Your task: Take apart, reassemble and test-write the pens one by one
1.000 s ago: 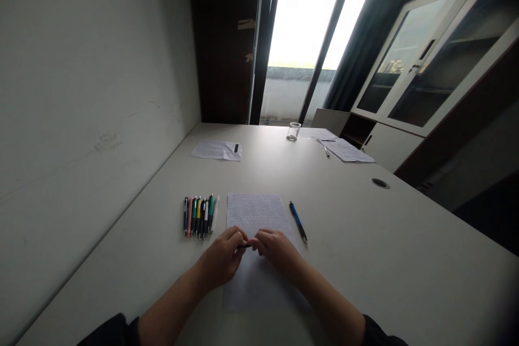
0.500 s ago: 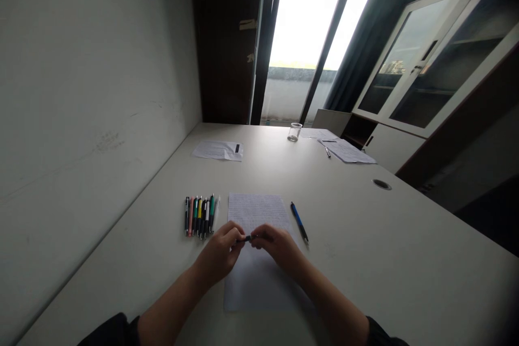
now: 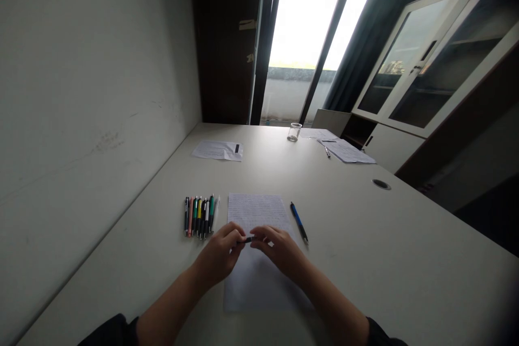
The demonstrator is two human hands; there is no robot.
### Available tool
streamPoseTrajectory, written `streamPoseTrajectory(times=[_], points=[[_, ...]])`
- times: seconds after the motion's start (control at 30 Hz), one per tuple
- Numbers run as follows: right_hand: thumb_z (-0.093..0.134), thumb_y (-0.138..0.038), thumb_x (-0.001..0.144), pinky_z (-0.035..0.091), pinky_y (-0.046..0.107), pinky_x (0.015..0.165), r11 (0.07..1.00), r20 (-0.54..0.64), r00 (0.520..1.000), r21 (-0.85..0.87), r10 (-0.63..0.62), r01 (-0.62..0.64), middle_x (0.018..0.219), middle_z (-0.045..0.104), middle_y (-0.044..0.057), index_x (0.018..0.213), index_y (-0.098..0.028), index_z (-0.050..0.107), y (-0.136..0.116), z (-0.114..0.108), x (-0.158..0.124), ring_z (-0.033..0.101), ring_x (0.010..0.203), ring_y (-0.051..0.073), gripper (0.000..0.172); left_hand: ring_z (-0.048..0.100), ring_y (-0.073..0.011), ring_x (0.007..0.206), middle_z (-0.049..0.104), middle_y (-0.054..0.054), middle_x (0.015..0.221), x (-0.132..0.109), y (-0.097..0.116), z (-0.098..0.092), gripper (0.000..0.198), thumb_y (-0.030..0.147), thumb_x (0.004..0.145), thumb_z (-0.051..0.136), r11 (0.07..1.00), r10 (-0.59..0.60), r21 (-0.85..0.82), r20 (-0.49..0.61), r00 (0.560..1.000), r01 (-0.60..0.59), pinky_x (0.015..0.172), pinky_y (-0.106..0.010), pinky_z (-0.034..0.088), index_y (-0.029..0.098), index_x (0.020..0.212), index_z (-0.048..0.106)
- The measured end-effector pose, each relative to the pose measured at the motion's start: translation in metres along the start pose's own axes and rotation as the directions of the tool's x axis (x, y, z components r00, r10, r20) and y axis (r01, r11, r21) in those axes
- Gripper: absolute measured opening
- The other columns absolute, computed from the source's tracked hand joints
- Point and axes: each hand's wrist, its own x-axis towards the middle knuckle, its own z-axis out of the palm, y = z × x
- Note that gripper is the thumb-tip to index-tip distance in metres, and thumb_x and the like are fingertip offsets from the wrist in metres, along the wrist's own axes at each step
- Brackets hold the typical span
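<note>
Over the sheet of handwritten paper [image 3: 259, 286], my two hands meet at a black pen [image 3: 248, 239], of which only a short dark length shows between them. My left hand [image 3: 223, 251] pinches one end between thumb and fingers, hiding that end. From the other side, the thumb and bent fingers of my right hand [image 3: 278, 248] close around the opposite tip. A blue and black pen [image 3: 299, 223] lies slanted on the table to the right of the paper. Left of the paper is a row of several pens [image 3: 199, 217], in black, pink, green, yellow and white.
The white table [image 3: 365, 259] runs along a wall on the left. Farther back are a paper sheet [image 3: 217, 150], a drinking glass [image 3: 294, 131], more papers [image 3: 348, 151] and a silver pen [image 3: 327, 152]. A round cable hole [image 3: 381, 184] is at the right.
My right hand's fingers have shifted and spread a little at the pen's tip, showing slightly more of it. My left hand keeps its pinch in the same place.
</note>
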Motion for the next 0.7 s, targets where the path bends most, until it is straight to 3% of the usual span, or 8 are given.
streamPoseTrajectory(times=[0.23,0.4,0.5,0.57,0.7], points=[[0.063,-0.020,0.092,0.048,0.025,0.072,1.000,0.002,1.000,-0.030,-0.010,0.011,0.086,0.072,0.002,0.090,-0.020,0.068,0.0001,0.0026,0.0004,0.066,0.077,0.016,0.006,0.057,-0.0171,0.090,0.058,-0.006,0.099,-0.0013,-0.0016,0.0014,0.014,0.006,0.092,0.051,1.000,0.010,0.011,0.003,1.000,-0.010,0.080,-0.030,0.048,0.019,0.090,0.055],[0.052,-0.023,0.099,0.045,0.026,0.066,0.992,0.080,0.997,-0.127,-0.004,0.014,0.072,0.067,0.002,0.075,-0.018,0.065,-0.0002,0.0015,0.0003,0.061,0.066,0.015,0.027,0.057,-0.0172,0.090,0.058,-0.006,0.100,-0.0008,-0.0008,0.0025,0.014,0.007,0.093,0.050,1.000,0.021,0.010,0.027,0.999,-0.022,0.081,-0.030,0.049,0.019,0.089,0.055],[0.059,-0.027,0.095,0.047,0.026,0.070,0.997,0.048,0.999,-0.078,-0.008,0.012,0.083,0.070,0.003,0.091,-0.019,0.067,0.0008,0.0021,0.0010,0.064,0.074,0.016,0.012,0.058,-0.0175,0.092,0.058,-0.006,0.101,-0.0008,-0.0011,0.0019,0.014,0.006,0.093,0.049,1.000,0.018,0.007,0.010,1.000,-0.018,0.082,-0.031,0.049,0.019,0.092,0.055],[0.066,-0.025,0.091,0.048,0.026,0.072,0.999,0.018,1.000,-0.032,-0.013,0.014,0.090,0.071,0.004,0.100,-0.021,0.066,0.0020,0.0033,0.0013,0.065,0.078,0.016,0.011,0.058,-0.0177,0.093,0.058,-0.007,0.102,-0.0010,-0.0015,0.0011,0.015,0.006,0.093,0.049,1.000,0.015,0.004,0.001,1.000,-0.015,0.083,-0.032,0.049,0.019,0.092,0.055],[0.064,-0.021,0.091,0.048,0.025,0.072,0.999,-0.013,1.000,-0.035,-0.018,0.017,0.088,0.071,0.003,0.092,-0.021,0.067,0.0026,0.0042,0.0011,0.065,0.078,0.016,0.003,0.058,-0.0180,0.093,0.058,-0.007,0.102,-0.0014,-0.0019,0.0004,0.015,0.005,0.092,0.049,1.000,0.011,0.010,0.006,1.000,-0.011,0.082,-0.032,0.049,0.019,0.093,0.055]])
